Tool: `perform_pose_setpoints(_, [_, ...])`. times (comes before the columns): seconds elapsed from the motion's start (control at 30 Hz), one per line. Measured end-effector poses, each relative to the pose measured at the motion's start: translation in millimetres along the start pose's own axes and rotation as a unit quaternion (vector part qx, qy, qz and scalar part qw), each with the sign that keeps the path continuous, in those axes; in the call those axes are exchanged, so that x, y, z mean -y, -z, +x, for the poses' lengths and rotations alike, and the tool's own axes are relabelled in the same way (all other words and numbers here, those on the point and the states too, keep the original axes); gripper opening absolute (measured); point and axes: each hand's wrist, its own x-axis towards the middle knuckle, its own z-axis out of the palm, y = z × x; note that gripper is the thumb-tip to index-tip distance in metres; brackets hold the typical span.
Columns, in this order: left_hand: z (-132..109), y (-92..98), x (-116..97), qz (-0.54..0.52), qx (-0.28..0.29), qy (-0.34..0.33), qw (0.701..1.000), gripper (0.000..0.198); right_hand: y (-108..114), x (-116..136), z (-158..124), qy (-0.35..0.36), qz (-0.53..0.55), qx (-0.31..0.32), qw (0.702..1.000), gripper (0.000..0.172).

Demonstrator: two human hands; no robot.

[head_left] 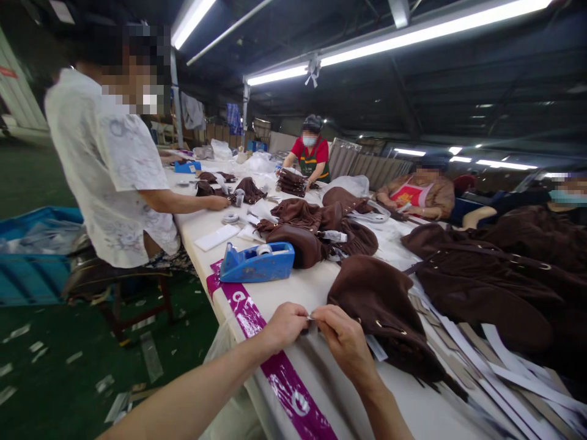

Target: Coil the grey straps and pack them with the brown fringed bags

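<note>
Low over the table's near edge, my left hand and my right hand meet with fingertips pinched together. Between them is a small, pale, shiny piece, too small to name. A dark brown drawstring bag with metal eyelets lies just beyond my right hand, a pale tag showing under it. Past my left hand stands a blue tape dispenser with a roll in it. A purple strip with white marks runs along the table edge under my left forearm.
More brown bags lie mid-table, and a large brown pile is at right. Paper strips spread at lower right. A co-worker in white works at left, near a blue crate. Other people sit across the table.
</note>
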Motion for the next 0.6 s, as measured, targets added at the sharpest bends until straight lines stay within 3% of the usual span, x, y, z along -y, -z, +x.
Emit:
perform_pose_setpoints(0.33, [0.6, -2.2, 3.1, 0.046, -0.002, -0.037, 0.998, 0.008, -2.1, -2.3, -2.5, 0.008, -0.048, -0.024, 0.999, 0.017])
perform_pose_setpoints(0.6, [-0.2, -2.9, -3.1, 0.055, 0.06, -0.04, 0.996, 0.012, -12.6, 3.8, -12.9, 0.003, -0.088, -0.121, 0.989, 0.019])
